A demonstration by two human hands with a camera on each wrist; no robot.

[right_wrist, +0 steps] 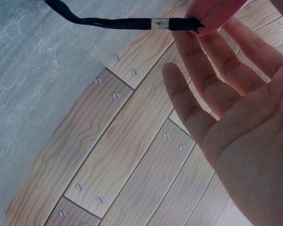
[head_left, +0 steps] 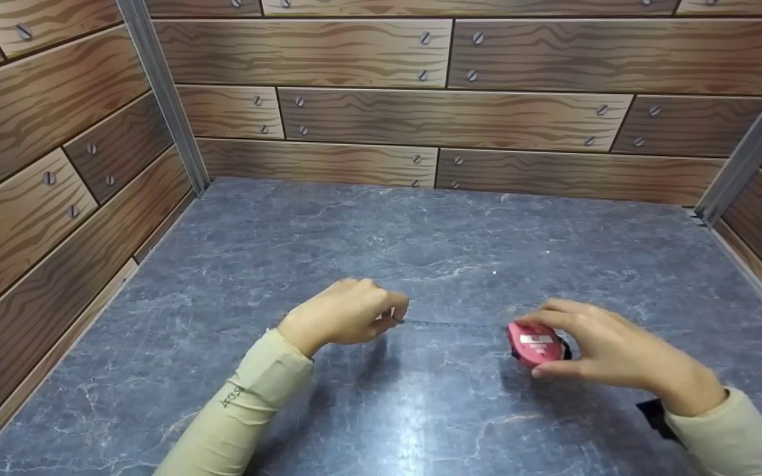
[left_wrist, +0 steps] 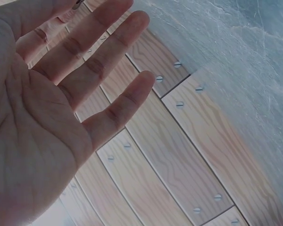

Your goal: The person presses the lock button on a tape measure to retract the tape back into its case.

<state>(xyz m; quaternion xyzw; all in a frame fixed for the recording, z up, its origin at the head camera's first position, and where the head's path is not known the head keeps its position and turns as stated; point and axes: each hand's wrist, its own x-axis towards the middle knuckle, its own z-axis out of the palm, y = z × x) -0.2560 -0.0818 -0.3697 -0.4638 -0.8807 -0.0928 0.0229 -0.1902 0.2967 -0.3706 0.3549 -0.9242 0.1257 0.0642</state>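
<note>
A pink-red tape measure (head_left: pixel 534 345) is gripped between the thumb and fingers of my right hand (head_left: pixel 609 344), its label facing up. From its left side a thin stretch of blade (head_left: pixel 444 324) runs out leftward. My left hand (head_left: pixel 344 312) pinches the blade's free end between thumb and forefinger. In the right wrist view, part of the pink case (right_wrist: pixel 214 14) shows at the top against the fingers, with a black wrist strap (right_wrist: pixel 118 22) trailing left from it. The left wrist view shows the palm (left_wrist: pixel 35 127) with the other fingers loosely extended; the pinch is mostly cut off at the top.
Both hands are over a dark blue-grey marbled tabletop (head_left: pixel 328 238). Wood-plank-patterned walls (head_left: pixel 354 119) enclose it at the back and sides, with metal corner posts (head_left: pixel 169 99) at the back left and back right.
</note>
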